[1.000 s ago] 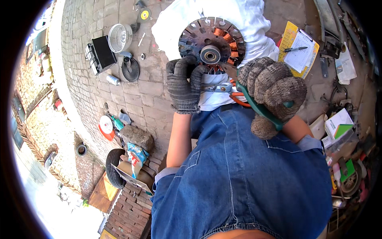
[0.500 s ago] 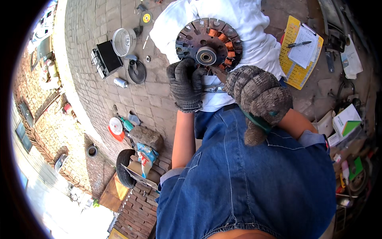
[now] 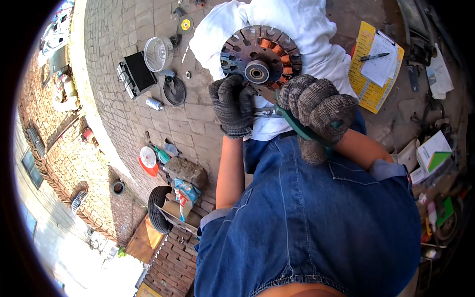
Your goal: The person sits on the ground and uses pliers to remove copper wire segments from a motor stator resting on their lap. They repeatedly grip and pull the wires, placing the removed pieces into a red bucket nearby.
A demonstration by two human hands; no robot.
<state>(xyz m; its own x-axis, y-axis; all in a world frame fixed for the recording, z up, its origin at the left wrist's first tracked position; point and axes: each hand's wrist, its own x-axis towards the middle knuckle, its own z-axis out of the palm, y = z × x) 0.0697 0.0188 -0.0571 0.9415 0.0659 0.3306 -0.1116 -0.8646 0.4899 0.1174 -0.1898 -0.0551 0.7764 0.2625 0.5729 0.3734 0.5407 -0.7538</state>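
The round, slotted, dark-brown metal disc (image 3: 242,58) bears coppery coils (image 3: 285,60). My right grip (image 3: 319,106) wraps around a green-handled tool (image 3: 296,124); whether my knit-gloved left grip (image 3: 231,107) holds, I cannot tell.

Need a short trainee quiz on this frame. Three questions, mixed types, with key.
1. Multiple choice: which hand grips the green-handled tool?
A) Left
B) Right
C) Both

2. True or false: the pen lies across the white paper.

3. Fill in the blank: the visible windings on the slotted metal disc are ____-coloured.

Key:
1. B: the gloved right hand is closed around it.
2. True.
3. Copper.
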